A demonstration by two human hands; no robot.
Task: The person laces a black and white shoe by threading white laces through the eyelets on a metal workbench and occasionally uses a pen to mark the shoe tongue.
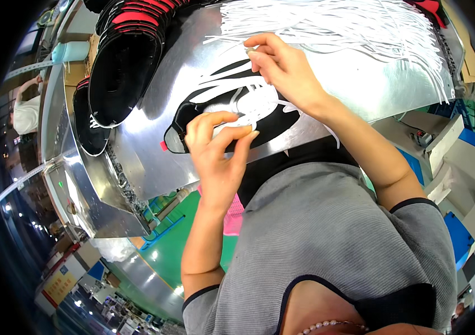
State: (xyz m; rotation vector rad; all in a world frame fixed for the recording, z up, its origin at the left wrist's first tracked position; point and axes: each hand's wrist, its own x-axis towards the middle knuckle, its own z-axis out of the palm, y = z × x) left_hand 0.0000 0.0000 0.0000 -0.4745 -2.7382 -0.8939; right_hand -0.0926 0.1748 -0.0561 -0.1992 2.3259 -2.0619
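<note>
Item: black shoe [223,111], lying on the metal worktable [355,78] in front of the person, white lace [248,103] threaded across its upper.
Left hand [218,151]: fingers curled together, thumb and forefinger pinching the lace at the shoe's near side.
Right hand [282,67]: above the shoe, fingertips drawn together, pinching a lace end.
Loose white laces [349,25]: heaped at the table's far edge.
Stacked black-and-red shoes [123,61]: left of the worked shoe, apart.
</note>
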